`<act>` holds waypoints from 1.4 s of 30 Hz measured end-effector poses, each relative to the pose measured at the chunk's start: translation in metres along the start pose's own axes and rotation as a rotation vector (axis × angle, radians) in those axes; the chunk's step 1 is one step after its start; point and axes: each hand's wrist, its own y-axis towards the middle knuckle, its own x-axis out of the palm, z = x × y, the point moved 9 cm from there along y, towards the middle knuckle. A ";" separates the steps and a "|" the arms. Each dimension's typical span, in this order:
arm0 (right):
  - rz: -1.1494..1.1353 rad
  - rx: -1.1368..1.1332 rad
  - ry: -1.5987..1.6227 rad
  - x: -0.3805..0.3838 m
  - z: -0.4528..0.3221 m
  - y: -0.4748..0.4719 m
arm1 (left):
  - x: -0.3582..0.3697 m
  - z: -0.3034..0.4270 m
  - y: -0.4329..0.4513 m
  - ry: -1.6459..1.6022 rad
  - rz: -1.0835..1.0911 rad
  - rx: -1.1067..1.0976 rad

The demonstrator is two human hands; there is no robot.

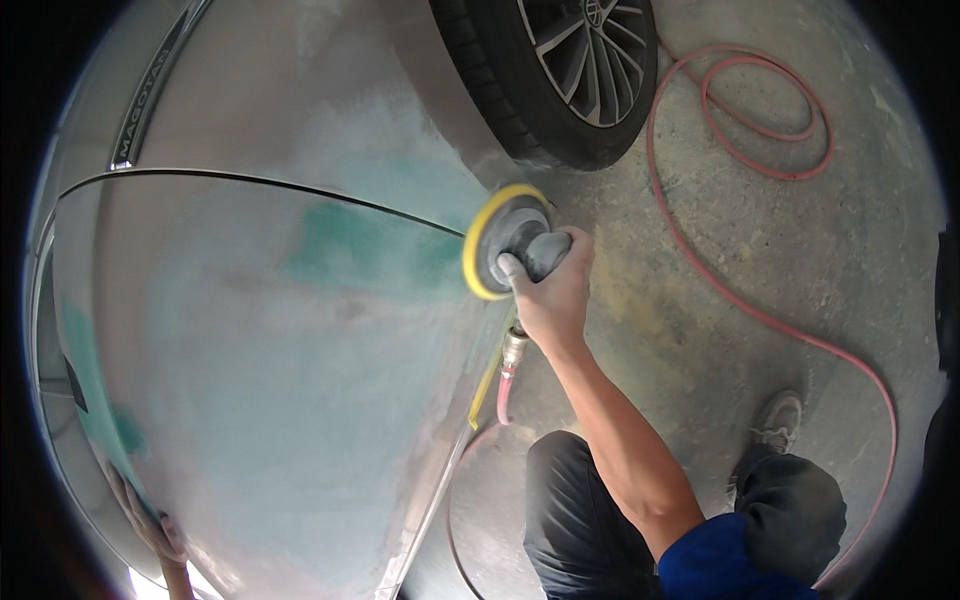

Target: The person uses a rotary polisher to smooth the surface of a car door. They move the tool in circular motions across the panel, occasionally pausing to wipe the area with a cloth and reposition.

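My right hand (555, 289) grips the grey body of a pneumatic orbital sander (514, 244), thumb over its head. The sander's yellow-edged pad stands against the lower part of a car's side, by the black panel gap (285, 189) between fender and door. A metal coupling (514, 346) joins the tool to a red air hose. The door panel (292, 397) shows dull grey and pale blue-green sanded areas, with a darker green patch (360, 244) beside the pad. At the lower left, my left hand (150, 521) lies against the upper door, fingers and thumb apart, holding no tool.
A black tyre (495, 90) with a spoked alloy wheel (592, 60) stands beyond the sander. Red hose (750, 304) loops over the stained concrete floor (757, 225) to my right. Yellow tape (484, 390) hangs along the door's lower edge. A badge (142, 109) on the fender bears writing.
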 end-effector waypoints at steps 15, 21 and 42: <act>-0.108 -0.369 -0.115 0.020 -0.093 0.011 | 0.000 0.005 0.001 0.044 0.004 0.026; -0.034 -0.270 -0.078 0.007 -0.058 0.029 | -0.003 0.001 0.001 0.054 -0.010 0.040; 0.066 -0.283 -0.058 0.003 -0.051 0.048 | 0.000 0.000 -0.002 0.017 0.020 0.023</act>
